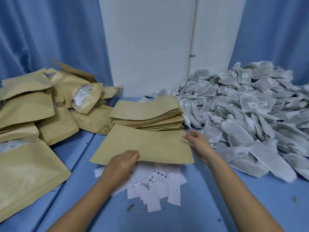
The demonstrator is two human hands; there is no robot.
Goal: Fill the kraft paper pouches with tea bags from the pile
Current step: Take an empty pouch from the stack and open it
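Kraft pouch point(143, 144) lies mid-tabletop, long axis left to right. Your left hand point(122, 162) has its grip pinched on the near edge. Your right hand point(199, 143), grip loose and apart, sits at the pouch's right end, nearer the tea bag pile point(242, 111).

Right side blocked: tea bag pile point(250, 111) runs from back curtain almost to front edge and butts against stack of flat pouches point(147, 114), no lane between. Left blocked by heap of filled pouches point(33, 106). One open lane: bare blue cloth point(83, 148) strip between heap and stack. Centre occupied by loose pouch point(143, 144), left hand point(122, 163) gripping near edge, right hand point(199, 143) at right corner. Paper slips point(157, 186) litter cloth below it. Front-right cloth bare, open reach to pile.
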